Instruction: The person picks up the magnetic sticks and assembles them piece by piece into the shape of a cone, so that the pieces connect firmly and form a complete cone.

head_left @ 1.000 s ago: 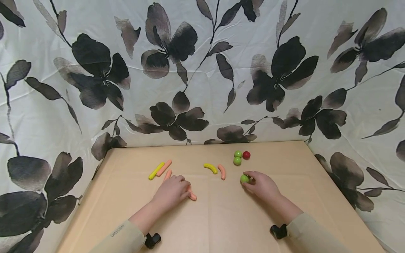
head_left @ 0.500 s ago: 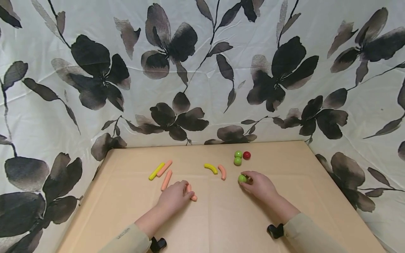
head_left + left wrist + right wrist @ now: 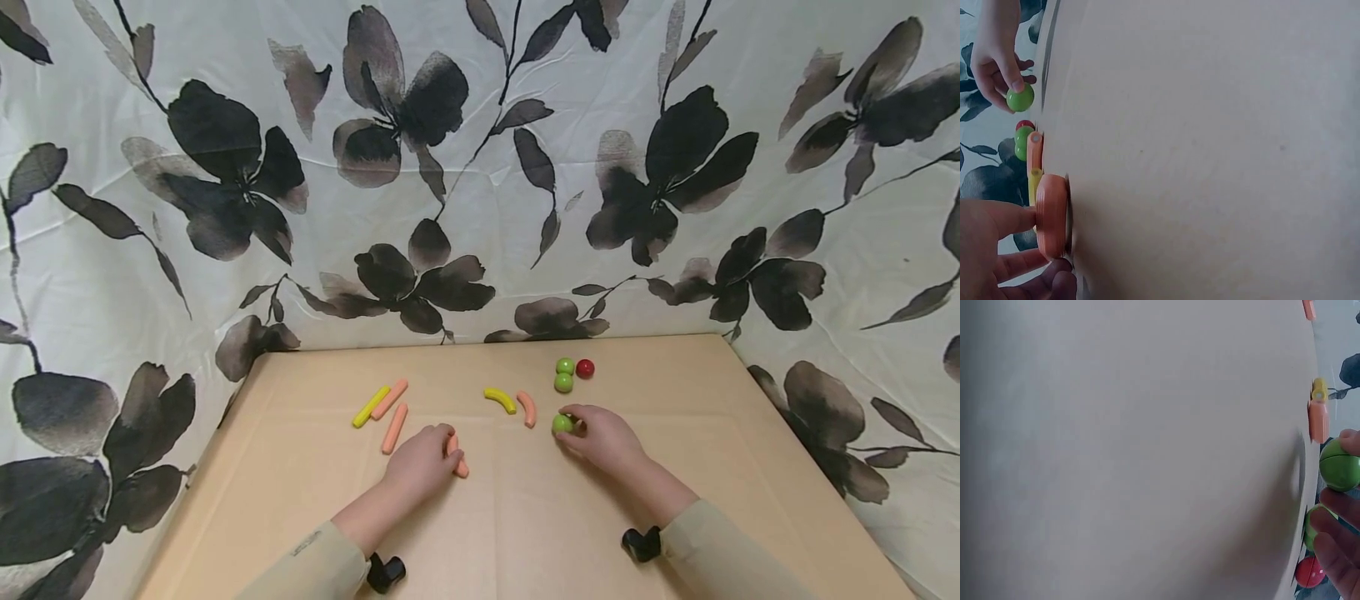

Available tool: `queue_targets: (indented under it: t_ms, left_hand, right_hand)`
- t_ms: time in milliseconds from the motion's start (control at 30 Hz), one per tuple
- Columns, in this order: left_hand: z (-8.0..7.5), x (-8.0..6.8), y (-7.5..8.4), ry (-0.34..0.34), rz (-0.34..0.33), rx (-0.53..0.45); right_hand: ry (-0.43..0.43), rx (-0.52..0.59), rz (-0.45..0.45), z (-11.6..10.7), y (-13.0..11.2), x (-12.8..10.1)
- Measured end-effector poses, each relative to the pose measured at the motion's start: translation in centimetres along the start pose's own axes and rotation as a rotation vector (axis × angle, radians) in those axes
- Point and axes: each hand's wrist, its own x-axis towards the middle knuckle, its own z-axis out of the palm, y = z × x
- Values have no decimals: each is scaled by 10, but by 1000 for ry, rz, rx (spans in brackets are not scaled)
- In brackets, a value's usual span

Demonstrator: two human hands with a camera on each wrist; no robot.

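Observation:
On the tan cardboard table [image 3: 525, 517], my left hand [image 3: 444, 450] grips a short orange sausage-shaped piece [image 3: 459, 463]. In the left wrist view the thumb and fingers close on that orange piece [image 3: 1052, 215]. My right hand [image 3: 572, 422] pinches a green ball [image 3: 562, 423] just above the table. It is close to a curved orange piece [image 3: 527, 408] and a yellow banana-shaped piece [image 3: 499, 399]. The right wrist view shows the green ball [image 3: 1339, 465] between my fingertips [image 3: 1335, 544].
Two green balls [image 3: 563, 374] and a red ball [image 3: 584, 368] sit together near the back edge. A yellow stick [image 3: 371, 405] and two orange sticks [image 3: 393, 412] lie at the left. Flowered cloth [image 3: 480, 167] walls the table at the back and sides.
My right hand has carried the green ball leftward toward the curved orange piece. My left hand has shifted right and back, uncovering an orange stick, still on its orange piece.

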Motion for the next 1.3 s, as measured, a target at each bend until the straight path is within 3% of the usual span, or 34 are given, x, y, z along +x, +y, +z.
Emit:
queue_targets:
  t_ms: [433,733,967,1300]
  left_hand:
    - [1,3,6,-10,-28,-43]
    - [3,5,9,7,11,-40]
    - [5,8,6,7,26,-38]
    - [9,8,8,18,49,-62]
  right_hand:
    - [-57,34,-50,10,-29,7]
    - [-88,47,-130,22,-52,13]
    - [-104,-5,-212,34,-66,17]
    - [-76,-7,-258,46,-79,21]
